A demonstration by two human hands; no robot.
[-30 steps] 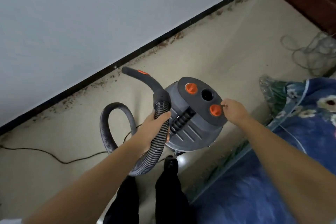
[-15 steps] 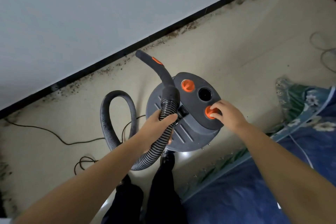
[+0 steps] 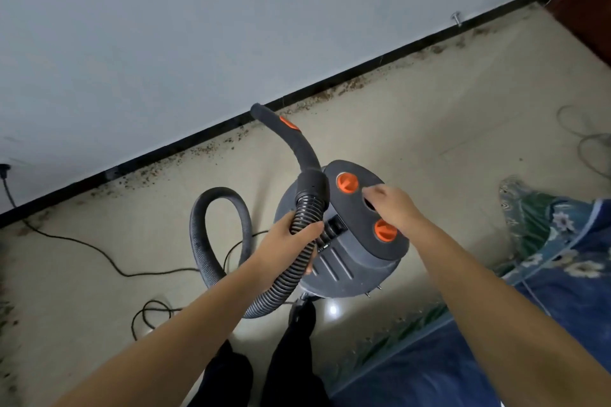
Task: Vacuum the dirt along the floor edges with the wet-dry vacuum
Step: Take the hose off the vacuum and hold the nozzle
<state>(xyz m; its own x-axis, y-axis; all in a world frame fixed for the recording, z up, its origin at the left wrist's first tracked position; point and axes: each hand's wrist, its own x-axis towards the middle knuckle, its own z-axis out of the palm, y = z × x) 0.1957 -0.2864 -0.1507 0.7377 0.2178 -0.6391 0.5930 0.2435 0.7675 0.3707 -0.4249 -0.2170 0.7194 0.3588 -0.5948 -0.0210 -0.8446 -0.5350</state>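
A grey wet-dry vacuum [image 3: 344,264] with two orange knobs on its dark top stands on the beige floor in front of me. My left hand [image 3: 291,241] is shut on its ribbed black hose [image 3: 218,225], just below the curved handle tube [image 3: 294,139] whose open tip points toward the wall. My right hand [image 3: 393,208] hovers over the vacuum's top between the two orange knobs, fingers loosely apart, holding nothing. Brown dirt [image 3: 344,86] lies in a line along the black baseboard [image 3: 185,145].
A black power cord [image 3: 99,251] runs across the floor at the left from a wall plug. A blue floral blanket [image 3: 555,258] lies at the right. Thin loose wires [image 3: 585,139] curl at the far right. My dark trouser legs [image 3: 291,363] are below.
My right hand has lifted off the nearer orange knob and moved up toward the middle of the vacuum's top. My left hand keeps its hold on the hose.
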